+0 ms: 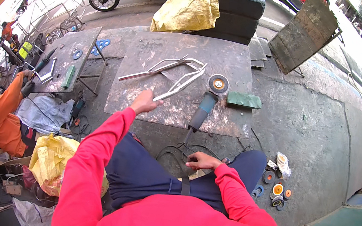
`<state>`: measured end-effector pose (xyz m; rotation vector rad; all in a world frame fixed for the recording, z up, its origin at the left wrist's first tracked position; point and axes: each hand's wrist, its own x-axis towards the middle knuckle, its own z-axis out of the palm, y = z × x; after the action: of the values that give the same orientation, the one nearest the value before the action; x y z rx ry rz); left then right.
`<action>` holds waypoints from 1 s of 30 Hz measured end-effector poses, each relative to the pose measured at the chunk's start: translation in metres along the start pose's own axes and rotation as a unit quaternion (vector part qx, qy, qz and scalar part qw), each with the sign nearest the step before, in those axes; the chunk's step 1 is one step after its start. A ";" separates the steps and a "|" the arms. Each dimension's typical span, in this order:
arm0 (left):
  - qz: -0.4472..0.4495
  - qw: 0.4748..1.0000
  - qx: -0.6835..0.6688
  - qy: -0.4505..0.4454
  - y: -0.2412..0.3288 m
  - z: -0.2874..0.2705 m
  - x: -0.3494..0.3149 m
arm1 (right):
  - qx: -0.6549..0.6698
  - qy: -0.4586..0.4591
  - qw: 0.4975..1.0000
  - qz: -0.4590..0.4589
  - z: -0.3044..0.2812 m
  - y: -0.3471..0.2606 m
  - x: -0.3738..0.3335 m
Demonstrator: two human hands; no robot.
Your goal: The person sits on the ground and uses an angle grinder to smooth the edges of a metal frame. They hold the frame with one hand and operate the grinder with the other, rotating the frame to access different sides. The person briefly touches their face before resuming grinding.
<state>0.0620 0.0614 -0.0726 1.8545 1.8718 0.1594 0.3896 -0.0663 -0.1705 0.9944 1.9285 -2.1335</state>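
Note:
A bent silver metal tube frame (186,79) lies on a worn, flat metal sheet (154,44) in front of me. My left hand (145,101) is closed round its near end, at the sheet's front edge. To the right of the frame rests an angle grinder (203,109) with an orange-centred abrasive disc (218,85) facing up; its cord runs down toward my lap. Beside the disc sits a green oblong block (244,100). My right hand (204,161) hovers over my lap near the cord, its fingers loosely apart, with nothing seen in them.
Several grinding discs (278,189) and a white glove (283,164) lie on the floor to my right. At left, a co-worker in orange (1,111) works at another metal-topped table (70,46). A yellow sack (191,7) leans on a dark block (240,10) at the back.

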 end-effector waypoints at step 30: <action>-0.088 0.935 -0.343 0.006 0.096 -0.150 -0.165 | 0.580 0.044 0.797 -0.165 0.046 -0.078 0.077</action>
<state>0.0775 -0.0526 0.1410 1.2039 1.6770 0.6696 0.2738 -0.0665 -0.1444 0.8407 0.6033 -3.5909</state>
